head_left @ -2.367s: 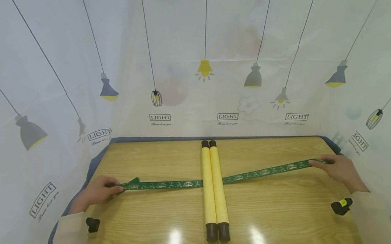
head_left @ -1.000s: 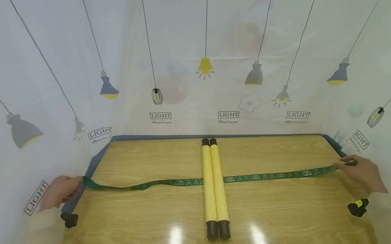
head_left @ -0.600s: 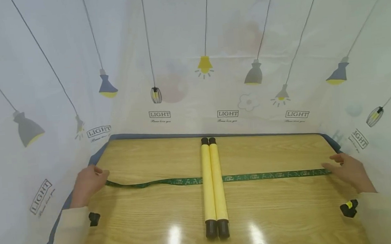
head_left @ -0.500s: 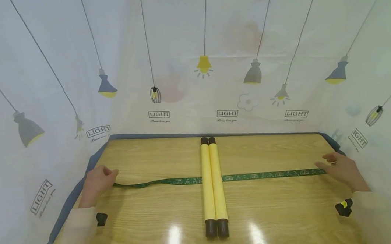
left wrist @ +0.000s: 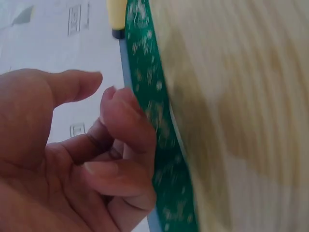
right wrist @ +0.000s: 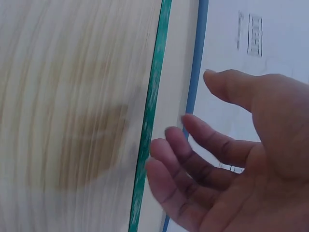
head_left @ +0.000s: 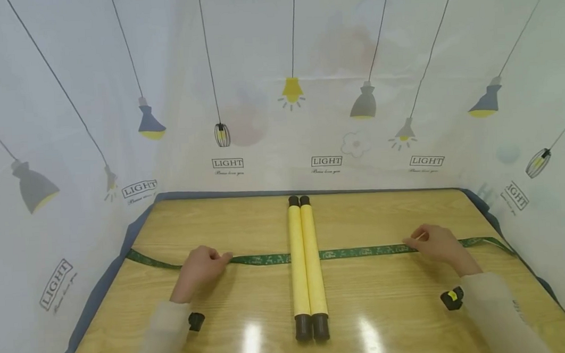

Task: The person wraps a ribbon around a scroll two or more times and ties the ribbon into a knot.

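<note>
Two yellow rolls point(head_left: 302, 261) with dark end caps lie side by side, pointing away from me, at the middle of the table. A green patterned ribbon point(head_left: 363, 251) runs crosswise beneath them, its ends reaching the table's left and right sides. My left hand point(head_left: 202, 268) is over the ribbon left of the rolls; the left wrist view shows thumb and loosely bent fingers apart, nothing between them. Right of the rolls, my right hand point(head_left: 437, 245) hovers by the ribbon. In the right wrist view its fingers point(right wrist: 181, 169) are relaxed and hold nothing.
The wooden table point(head_left: 218, 222) has a blue edging along its back. White sheeting point(head_left: 271, 140) printed with lamps and "LIGHT" labels encloses the back and sides. Black wrist devices point(head_left: 452, 298) sit at both sleeves.
The hands first draw the ribbon out sideways, then let go of its ends. Both have since come inward toward the rolls, leaving the ribbon lying across the table.
</note>
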A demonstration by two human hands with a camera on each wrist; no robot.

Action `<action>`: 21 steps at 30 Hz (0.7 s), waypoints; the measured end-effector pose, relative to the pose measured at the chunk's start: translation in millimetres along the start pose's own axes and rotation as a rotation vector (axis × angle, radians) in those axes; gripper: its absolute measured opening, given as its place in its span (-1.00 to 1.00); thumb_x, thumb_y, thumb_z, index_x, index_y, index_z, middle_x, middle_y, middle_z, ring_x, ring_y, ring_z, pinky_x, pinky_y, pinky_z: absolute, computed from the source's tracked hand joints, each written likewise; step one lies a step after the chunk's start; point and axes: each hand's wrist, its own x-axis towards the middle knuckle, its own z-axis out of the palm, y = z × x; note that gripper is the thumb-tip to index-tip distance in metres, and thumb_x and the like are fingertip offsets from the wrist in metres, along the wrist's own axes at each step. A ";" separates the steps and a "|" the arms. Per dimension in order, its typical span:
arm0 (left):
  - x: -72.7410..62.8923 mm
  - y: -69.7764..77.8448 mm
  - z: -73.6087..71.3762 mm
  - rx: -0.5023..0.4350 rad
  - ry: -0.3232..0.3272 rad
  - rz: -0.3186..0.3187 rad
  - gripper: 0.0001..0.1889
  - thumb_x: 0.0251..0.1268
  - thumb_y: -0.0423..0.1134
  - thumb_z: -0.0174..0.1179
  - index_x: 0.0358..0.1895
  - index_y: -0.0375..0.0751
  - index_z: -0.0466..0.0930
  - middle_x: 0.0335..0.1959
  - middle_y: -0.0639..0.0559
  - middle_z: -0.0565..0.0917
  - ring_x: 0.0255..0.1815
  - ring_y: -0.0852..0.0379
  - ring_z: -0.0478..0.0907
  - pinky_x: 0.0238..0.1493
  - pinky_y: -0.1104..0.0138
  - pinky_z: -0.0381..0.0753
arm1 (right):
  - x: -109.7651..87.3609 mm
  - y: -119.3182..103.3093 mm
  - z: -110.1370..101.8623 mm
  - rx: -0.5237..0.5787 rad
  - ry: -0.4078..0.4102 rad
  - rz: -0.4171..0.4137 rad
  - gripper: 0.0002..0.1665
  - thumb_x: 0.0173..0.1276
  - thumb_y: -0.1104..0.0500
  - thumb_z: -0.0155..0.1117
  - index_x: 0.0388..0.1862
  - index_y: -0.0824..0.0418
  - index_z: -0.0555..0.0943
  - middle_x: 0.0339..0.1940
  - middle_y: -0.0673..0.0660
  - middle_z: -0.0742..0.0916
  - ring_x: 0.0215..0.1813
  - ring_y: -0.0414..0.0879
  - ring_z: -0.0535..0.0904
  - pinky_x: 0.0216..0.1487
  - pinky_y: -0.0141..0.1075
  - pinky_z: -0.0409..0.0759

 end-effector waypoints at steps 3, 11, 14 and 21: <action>1.5 10.5 14.9 0.010 -0.057 -0.007 -0.37 0.45 0.21 0.19 -0.77 0.00 0.28 -0.83 0.16 0.23 -0.77 0.22 0.10 -0.66 0.37 0.20 | 2.1 -15.6 8.2 0.007 -0.057 0.023 -0.35 0.50 -0.25 0.21 -0.09 0.37 0.66 -0.29 0.23 0.75 -0.33 -0.01 0.64 -0.33 -0.15 0.58; 17.1 24.7 30.6 0.161 -0.042 -0.068 -0.30 0.39 0.28 0.22 -0.88 -0.02 0.35 -0.95 0.19 0.21 -0.87 0.27 0.06 -0.75 0.41 0.02 | 7.9 -41.0 24.2 -0.049 -0.118 0.168 -0.29 0.50 -0.34 0.10 -0.74 0.05 0.34 -0.77 -0.06 0.34 -0.65 -0.16 0.27 -0.55 -0.29 0.30; 21.1 29.1 32.1 0.210 -0.048 -0.100 -0.28 0.39 0.31 0.20 -0.89 -0.06 0.46 -0.97 0.18 0.26 -0.90 0.27 0.11 -0.77 0.41 0.03 | 8.4 -44.9 26.4 -0.106 -0.110 0.222 -0.26 0.49 -0.39 0.07 -0.60 0.19 0.48 -0.69 0.03 0.43 -0.60 -0.10 0.37 -0.54 -0.27 0.32; 26.1 38.4 31.7 0.253 -0.083 -0.133 -0.26 0.45 0.27 0.15 -0.90 -0.09 0.48 -0.98 0.16 0.28 -0.90 0.26 0.17 -0.77 0.43 0.06 | 14.7 -47.2 31.4 -0.135 -0.118 0.219 -0.35 0.56 -0.22 0.11 -0.35 0.36 0.63 -0.60 0.06 0.44 -0.54 -0.09 0.37 -0.51 -0.27 0.32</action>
